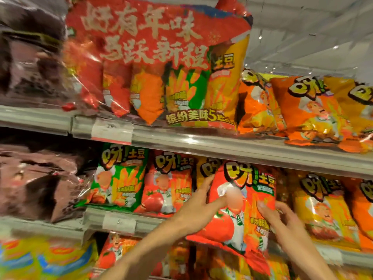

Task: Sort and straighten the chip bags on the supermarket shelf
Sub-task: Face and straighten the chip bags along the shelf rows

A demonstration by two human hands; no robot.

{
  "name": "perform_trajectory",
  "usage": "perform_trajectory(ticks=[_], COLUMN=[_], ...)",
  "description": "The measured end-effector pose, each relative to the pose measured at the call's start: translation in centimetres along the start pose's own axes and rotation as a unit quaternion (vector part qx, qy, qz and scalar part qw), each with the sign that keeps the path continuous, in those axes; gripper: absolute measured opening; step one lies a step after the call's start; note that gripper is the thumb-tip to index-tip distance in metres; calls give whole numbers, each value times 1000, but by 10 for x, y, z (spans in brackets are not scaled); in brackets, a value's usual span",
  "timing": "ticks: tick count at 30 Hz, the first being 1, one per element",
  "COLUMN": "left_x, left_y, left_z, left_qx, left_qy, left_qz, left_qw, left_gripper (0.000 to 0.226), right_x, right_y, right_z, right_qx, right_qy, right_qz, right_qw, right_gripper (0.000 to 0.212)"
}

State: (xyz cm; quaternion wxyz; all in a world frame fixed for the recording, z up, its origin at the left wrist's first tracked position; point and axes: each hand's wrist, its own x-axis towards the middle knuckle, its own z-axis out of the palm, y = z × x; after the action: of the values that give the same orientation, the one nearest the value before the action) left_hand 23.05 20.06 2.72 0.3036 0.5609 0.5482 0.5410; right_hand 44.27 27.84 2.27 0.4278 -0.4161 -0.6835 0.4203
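A red tomato-flavour chip bag (240, 211) is held out in front of the middle shelf, tilted slightly. My left hand (198, 209) grips its left edge, thumb across the front. My right hand (282, 221) holds its right side, thumb on the front. Behind it on the middle shelf (125, 219) stand a green bag (119, 178), another red tomato bag (167, 182) and a partly hidden yellow bag (203, 168). Yellow and orange bags (323, 207) stand to the right.
On the upper shelf (222, 146) a large red multipack (157, 63) stands at the centre, with orange bags (302, 110) lying to its right. Dark brown bags (34, 178) fill the left side. More red and yellow bags (113, 257) sit on the lowest shelf.
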Motion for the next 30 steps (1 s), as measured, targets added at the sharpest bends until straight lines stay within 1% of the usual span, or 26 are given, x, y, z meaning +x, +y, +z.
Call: perform_trajectory(ticks=[1, 2, 6, 9, 11, 13, 15, 17, 18, 19, 21, 23, 24, 27, 30], left_x=[-7, -15, -42, -66, -82, -100, -119, -134, -140, -145, -152, -158, -162, -172, -181], left_y=[0, 0, -7, -14, -19, -24, -29, -33, -36, -37, -40, -42, -44, -46, -49], left_z=[-17, -33, -102, -155, -185, -219, -247, -266, -272, -277, -283, -287, -288, -295, -305], left_qx=[7, 9, 7, 38, 30, 35, 43, 53, 56, 59, 66, 77, 80, 80, 65], left_qy=[7, 15, 73, 127, 161, 195, 206, 213, 215, 216, 217, 204, 193, 180, 211], left_qz=[-1, -2, -6, 7, 8, 9, 12, 12, 14, 17, 21, 21, 18, 13, 7], left_qw=[1000, 1000, 997, 991, 986, 980, 978, 976, 975, 974, 974, 976, 978, 980, 975], left_gripper=[47, 48, 65, 61, 64, 66, 67, 71, 72, 72, 72, 65, 60, 51, 51], right_x=[-3, -5, -13, -20, -20, -14, -3, 4, 6, 7, 7, 8, 9, 12, 9], right_y=[-6, -12, -37, -59, -72, -86, -96, -105, -108, -111, -113, -111, -111, -112, -119], right_z=[15, 31, 103, 159, 187, 215, 238, 261, 271, 281, 292, 293, 292, 290, 300], right_qx=[-2, -1, 54, 73, 63, 26, -86, -219, -250, -254, -222, -184, -185, -235, -295], right_qy=[-7, -15, -90, -125, -146, -154, -129, -90, -80, -84, -117, -140, -139, -122, -108], right_qz=[-8, -14, -38, -62, -75, -84, -112, -159, -177, -183, -165, -129, -115, -116, -162], right_qw=[1000, 1000, 994, 988, 984, 984, 982, 958, 948, 946, 954, 964, 966, 957, 936], right_gripper=[56, 55, 52, 60, 65, 62, 60, 66, 68, 67, 61, 58, 58, 59, 58])
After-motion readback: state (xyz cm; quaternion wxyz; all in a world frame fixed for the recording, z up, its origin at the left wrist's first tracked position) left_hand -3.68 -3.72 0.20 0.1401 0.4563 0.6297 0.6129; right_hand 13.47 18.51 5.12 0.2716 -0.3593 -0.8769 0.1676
